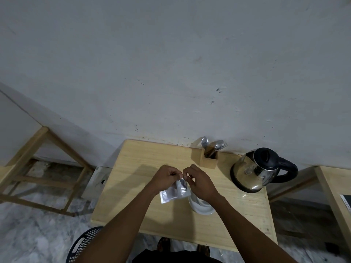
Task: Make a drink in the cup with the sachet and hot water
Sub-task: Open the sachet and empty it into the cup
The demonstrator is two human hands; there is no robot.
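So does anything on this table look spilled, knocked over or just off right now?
Nothing stands out. The kettle sits upright on the table, the cup is upright, and both hands, left hand and right hand, pinch the sachet by its top. No spill shows.

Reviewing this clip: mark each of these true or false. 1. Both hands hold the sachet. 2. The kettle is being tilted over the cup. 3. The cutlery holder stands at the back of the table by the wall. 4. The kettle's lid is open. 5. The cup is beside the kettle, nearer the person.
1. True: the left hand and right hand pinch the top of the sachet.
2. False: the kettle stands on the table, untouched.
3. True: the cutlery holder is there.
4. False: the lid is shut.
5. True: the cup is.
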